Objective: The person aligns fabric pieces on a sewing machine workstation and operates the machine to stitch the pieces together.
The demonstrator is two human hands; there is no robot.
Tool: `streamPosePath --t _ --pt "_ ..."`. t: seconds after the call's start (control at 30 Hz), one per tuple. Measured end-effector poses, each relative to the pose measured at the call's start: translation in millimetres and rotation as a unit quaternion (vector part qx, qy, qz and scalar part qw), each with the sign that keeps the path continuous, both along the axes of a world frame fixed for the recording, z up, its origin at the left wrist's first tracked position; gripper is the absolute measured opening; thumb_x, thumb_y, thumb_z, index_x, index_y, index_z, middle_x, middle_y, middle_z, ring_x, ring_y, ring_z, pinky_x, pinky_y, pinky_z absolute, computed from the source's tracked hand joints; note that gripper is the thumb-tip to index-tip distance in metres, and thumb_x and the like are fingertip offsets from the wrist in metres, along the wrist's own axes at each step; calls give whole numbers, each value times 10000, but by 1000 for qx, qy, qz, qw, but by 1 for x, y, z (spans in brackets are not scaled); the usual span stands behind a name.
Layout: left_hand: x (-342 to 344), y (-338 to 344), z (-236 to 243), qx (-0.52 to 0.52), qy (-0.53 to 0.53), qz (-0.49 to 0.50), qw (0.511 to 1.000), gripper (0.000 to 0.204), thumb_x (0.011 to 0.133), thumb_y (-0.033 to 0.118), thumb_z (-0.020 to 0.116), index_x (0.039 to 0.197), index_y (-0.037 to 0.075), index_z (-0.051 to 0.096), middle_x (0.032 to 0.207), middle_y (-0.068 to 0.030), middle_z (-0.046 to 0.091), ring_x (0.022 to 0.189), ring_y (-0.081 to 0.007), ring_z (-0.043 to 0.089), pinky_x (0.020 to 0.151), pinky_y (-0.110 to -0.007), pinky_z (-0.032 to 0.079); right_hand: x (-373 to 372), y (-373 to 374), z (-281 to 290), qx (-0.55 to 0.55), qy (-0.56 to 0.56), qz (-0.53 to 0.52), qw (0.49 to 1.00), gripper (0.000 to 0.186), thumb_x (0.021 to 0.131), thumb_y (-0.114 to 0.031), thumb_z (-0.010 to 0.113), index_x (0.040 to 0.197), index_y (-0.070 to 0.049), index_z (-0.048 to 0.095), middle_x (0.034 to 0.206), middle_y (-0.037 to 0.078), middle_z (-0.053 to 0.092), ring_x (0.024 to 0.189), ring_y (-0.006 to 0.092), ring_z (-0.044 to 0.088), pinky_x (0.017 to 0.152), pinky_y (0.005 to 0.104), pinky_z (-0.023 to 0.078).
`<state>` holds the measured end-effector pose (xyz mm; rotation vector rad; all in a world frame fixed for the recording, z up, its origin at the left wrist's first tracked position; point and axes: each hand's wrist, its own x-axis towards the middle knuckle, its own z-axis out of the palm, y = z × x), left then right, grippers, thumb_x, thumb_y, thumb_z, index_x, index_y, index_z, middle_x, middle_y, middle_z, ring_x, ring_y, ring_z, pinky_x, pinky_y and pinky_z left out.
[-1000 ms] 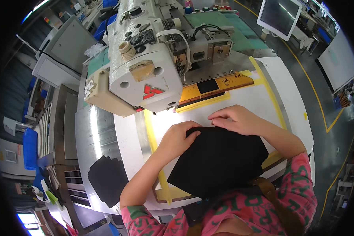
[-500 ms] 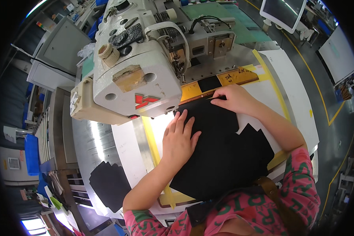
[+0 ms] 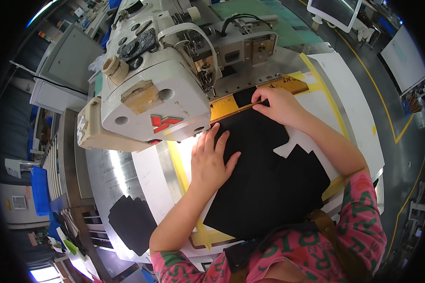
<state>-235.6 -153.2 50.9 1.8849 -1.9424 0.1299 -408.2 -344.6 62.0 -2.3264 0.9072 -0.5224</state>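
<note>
A large black fabric piece [image 3: 269, 188] with a notched right side lies flat in front of me. My left hand [image 3: 211, 158] rests palm down on its left part, fingers stretched out and pointing at the sewing machine head [image 3: 151, 104]. At the fabric's far edge, my right hand [image 3: 276, 106] is closed in a pinch, thumb and forefinger together on the cloth's upper corner. Those fingertips lie right against a yellow guide strip [image 3: 224, 108] with a brown edge. A small black patch [image 3: 243, 97] lies across this strip, left of the fingertips.
A stack of black cut pieces [image 3: 132, 224] lies on the metal table at left. White boards with yellow tape [image 3: 333, 106] cover the work surface. Behind the machine head are a metal clamp assembly [image 3: 250, 52] and a green mat [image 3: 288, 26]. A monitor [image 3: 335, 12] stands far right.
My right hand has moved slightly away from me, along with the fabric's far edge. The notch on the right has opened wider. The left hand stays flat on the cloth.
</note>
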Motion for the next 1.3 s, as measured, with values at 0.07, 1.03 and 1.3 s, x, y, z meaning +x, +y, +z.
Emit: streamPosePath --t 0.07,1.03,1.3 --pt "0 -1 0 0 7 2 1000 562 769 355 746 1230 76 587 1363 -139 492 1194 -361 506 983 -461 406 -2 -1 0 14 24 9 1000 206 825 -174 706 990 -82 623 901 89 678 885 257 655 749 364 489" --pt "-1 -1 2 3 -44 14 999 651 744 392 740 1260 36 562 1392 -150 488 1200 -325 523 1019 -446 382 -8 7 -1 -124 23 -11 992 201 832 -193 700 984 -90 619 995 73 659 919 260 634 757 392 488" --pt "-3 2 -2 17 -20 31 999 646 760 355 744 1289 41 547 1407 -133 472 1287 -309 458 1056 -438 340 5 59 -18 -308 20 179 934 400 838 -207 678 1199 -50 606 1272 69 578 1164 231 546 1010 386 409"
